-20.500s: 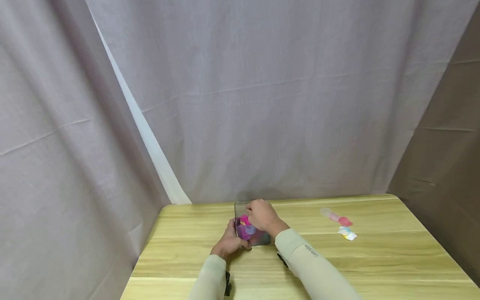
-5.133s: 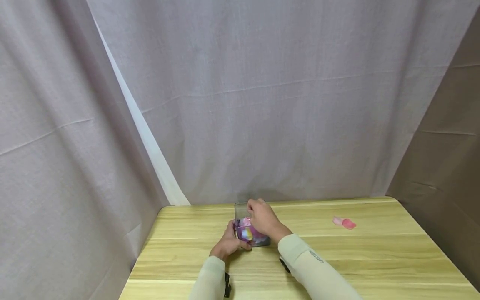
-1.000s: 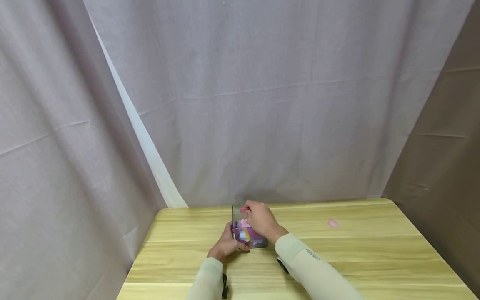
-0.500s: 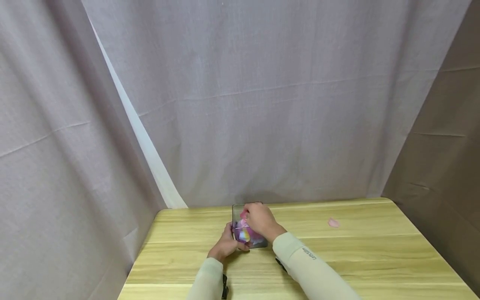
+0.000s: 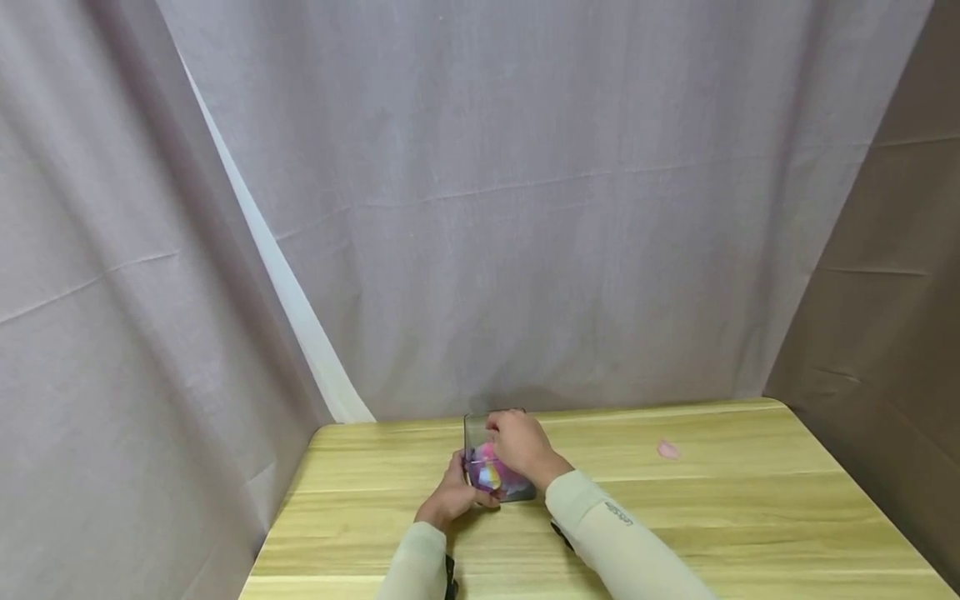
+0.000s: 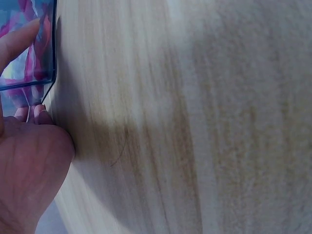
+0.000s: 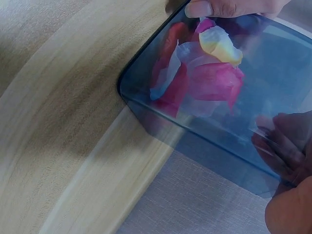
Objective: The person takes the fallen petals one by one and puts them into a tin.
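A clear, smoky-tinted box (image 5: pixel 476 431) stands near the far edge of the wooden table, tilted toward me. Pink, purple, white and yellow flower petals (image 7: pixel 215 83) lie in its lower part. My left hand (image 5: pixel 453 495) grips the box at its lower left, the thumb across the near side, as the left wrist view also shows for that hand (image 6: pixel 29 161). At the box's opening is my right hand (image 5: pixel 522 442), its fingers bent over the rim. Through the tinted wall the right fingers (image 7: pixel 280 146) appear apart from the thumb, with no petal visible between them.
One pale pink petal (image 5: pixel 668 450) lies on the wooden table (image 5: pixel 720 517), right of the box. Grey curtains (image 5: pixel 480 250) hang close behind the table's far edge and along its left side.
Petals on the table have dwindled to one pale pink petal. The pink petal my right hand pinched a second ago is now down among the others; the left hand keeps its hold.
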Motion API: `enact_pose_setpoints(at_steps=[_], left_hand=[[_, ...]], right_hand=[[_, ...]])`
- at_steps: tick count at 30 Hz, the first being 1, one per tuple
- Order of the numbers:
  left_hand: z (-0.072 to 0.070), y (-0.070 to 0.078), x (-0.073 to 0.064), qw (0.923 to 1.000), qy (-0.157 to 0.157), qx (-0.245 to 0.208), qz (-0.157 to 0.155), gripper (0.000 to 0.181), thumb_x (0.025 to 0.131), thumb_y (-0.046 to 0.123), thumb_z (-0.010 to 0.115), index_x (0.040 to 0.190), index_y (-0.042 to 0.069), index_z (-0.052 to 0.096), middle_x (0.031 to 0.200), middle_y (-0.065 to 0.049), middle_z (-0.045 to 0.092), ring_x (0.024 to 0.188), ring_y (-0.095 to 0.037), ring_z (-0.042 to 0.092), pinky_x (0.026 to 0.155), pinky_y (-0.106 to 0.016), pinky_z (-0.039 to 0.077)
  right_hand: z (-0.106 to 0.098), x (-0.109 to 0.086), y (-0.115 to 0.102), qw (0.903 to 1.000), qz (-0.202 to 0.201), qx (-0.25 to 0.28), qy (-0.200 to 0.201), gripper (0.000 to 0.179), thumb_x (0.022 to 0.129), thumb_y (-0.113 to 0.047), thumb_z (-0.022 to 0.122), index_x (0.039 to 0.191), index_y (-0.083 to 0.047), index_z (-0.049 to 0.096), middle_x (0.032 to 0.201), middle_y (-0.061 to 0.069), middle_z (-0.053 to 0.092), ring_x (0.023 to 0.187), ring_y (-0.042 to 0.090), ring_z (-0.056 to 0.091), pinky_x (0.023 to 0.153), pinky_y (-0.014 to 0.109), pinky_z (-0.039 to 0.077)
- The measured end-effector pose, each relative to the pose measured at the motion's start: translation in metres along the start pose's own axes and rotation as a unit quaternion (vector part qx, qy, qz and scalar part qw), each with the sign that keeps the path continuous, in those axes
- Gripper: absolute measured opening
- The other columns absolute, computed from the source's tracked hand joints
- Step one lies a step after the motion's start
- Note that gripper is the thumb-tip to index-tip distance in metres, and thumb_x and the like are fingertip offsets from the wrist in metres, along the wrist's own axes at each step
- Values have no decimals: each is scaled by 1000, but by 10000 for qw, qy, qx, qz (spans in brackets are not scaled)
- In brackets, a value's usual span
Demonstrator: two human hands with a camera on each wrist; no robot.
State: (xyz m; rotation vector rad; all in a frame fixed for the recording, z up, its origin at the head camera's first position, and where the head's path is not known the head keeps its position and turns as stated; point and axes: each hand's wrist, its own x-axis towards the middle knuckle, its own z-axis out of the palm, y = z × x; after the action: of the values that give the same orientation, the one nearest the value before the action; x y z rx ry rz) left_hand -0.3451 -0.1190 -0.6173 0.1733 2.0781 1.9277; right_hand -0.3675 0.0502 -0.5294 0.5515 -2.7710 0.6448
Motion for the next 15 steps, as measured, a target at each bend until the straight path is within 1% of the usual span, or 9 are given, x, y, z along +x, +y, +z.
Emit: enact_pose_setpoints(at_steps=[1,3,7,15], left_hand=[[0,0,-1,10000,-3,-40,-10,105,69,-18,83,155,1,25,142,-28,55,101,-34,78,88,-35,65],[0,0,-2,9997,-45,-215,-42,105,70,-21,81,155,0,23,139,-30,58,98,-37,80,85,-39,67],[0,1,-3,9998,-43,-216,-26,105,70,-21,80,155,0,23,133,-30,62,95,-34,80,82,-38,67],[3,0,-2,9998,17,-174,-51,106,70,-20,82,156,1,23,137,-28,61,96,-34,81,84,-38,67]], right_hand=[[1,0,0,10000,-7,9,-1,8,100,-15,72,102,-13,80,99,3,81,97,27,74,91,47,61],[2,0,0,10000,-20,17,5,9,100,-15,72,103,-13,80,100,3,81,98,27,74,91,47,61],[2,1,-1,10000,-7,23,0,10,100,-13,71,103,-13,80,101,4,81,99,27,74,91,46,61],[3,0,2,10000,-27,-83,39,10,102,-15,69,103,-14,80,99,1,80,96,26,73,90,46,61]])
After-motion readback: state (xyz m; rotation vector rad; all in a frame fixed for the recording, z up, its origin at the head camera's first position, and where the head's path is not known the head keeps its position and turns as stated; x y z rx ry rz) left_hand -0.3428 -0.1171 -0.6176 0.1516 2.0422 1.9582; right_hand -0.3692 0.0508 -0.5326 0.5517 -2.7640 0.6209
